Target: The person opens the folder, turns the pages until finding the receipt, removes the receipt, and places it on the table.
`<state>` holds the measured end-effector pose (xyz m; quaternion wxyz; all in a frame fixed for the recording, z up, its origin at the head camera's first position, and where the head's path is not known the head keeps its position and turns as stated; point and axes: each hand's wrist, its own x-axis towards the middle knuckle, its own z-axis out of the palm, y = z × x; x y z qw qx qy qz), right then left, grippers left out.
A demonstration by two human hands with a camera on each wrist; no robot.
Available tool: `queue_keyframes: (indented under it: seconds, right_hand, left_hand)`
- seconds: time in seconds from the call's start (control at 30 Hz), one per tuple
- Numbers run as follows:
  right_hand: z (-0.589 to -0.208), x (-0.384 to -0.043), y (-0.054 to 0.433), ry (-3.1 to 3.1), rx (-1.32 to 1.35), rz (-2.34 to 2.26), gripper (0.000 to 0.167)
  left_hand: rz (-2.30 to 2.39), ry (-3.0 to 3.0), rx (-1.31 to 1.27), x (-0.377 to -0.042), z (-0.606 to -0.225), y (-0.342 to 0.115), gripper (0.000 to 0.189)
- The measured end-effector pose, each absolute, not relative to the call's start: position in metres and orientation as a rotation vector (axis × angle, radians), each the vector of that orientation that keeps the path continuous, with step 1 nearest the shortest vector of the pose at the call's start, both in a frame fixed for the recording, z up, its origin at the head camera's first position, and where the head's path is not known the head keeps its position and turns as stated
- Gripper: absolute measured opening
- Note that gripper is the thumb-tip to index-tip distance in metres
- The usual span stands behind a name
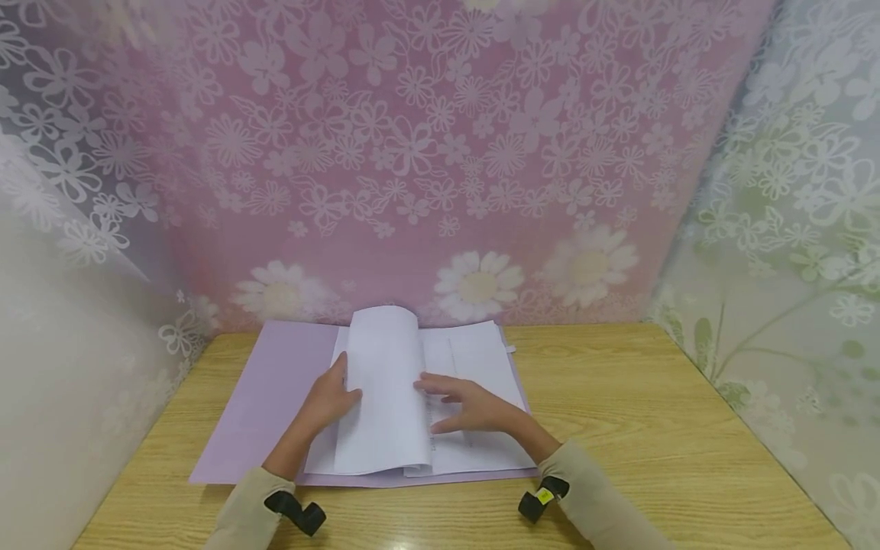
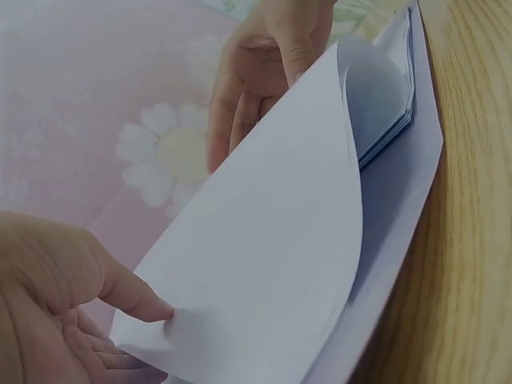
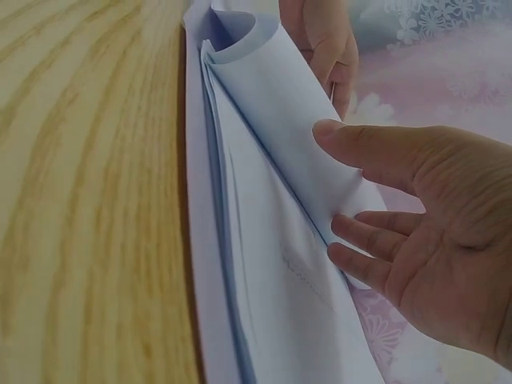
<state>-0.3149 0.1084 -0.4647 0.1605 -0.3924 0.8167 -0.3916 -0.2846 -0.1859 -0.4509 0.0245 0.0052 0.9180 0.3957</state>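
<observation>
An open lilac folder (image 1: 289,374) lies on the table with a stack of white printed sheets (image 1: 481,351) at its right side. Several sheets are turned up and bent over to the left in a curved white leaf (image 1: 385,389). My left hand (image 1: 330,399) pinches the leaf's left edge; in the left wrist view the thumb (image 2: 140,300) presses its face and the fingers go behind it. My right hand (image 1: 474,405) is spread beside the bend, fingertips right at the curled paper (image 3: 296,104) in the right wrist view, gripping nothing.
The wooden table (image 1: 619,412) extends on both sides of the folder. A pink flowered curtain (image 1: 440,168) hangs right behind it, and pale flowered panels (image 1: 811,305) stand left and right. A small white tab (image 1: 510,349) sticks out at the folder's right edge.
</observation>
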Motion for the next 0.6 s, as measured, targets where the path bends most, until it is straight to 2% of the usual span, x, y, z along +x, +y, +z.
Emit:
queue_keyframes:
  seconds: [0.4, 0.6]
  right_hand:
    - [-0.466, -0.305, 0.1, 2.356, -1.12, -1.059, 0.071]
    - [-0.47, -0.302, 0.095, 2.393, -1.145, -0.997, 0.069]
  left_hand:
    - [0.934, 2.998, 0.05, -0.285, -0.447, -0.201, 0.068]
    - [0.756, 2.97, 0.04, -0.278, -0.442, -0.196, 0.084]
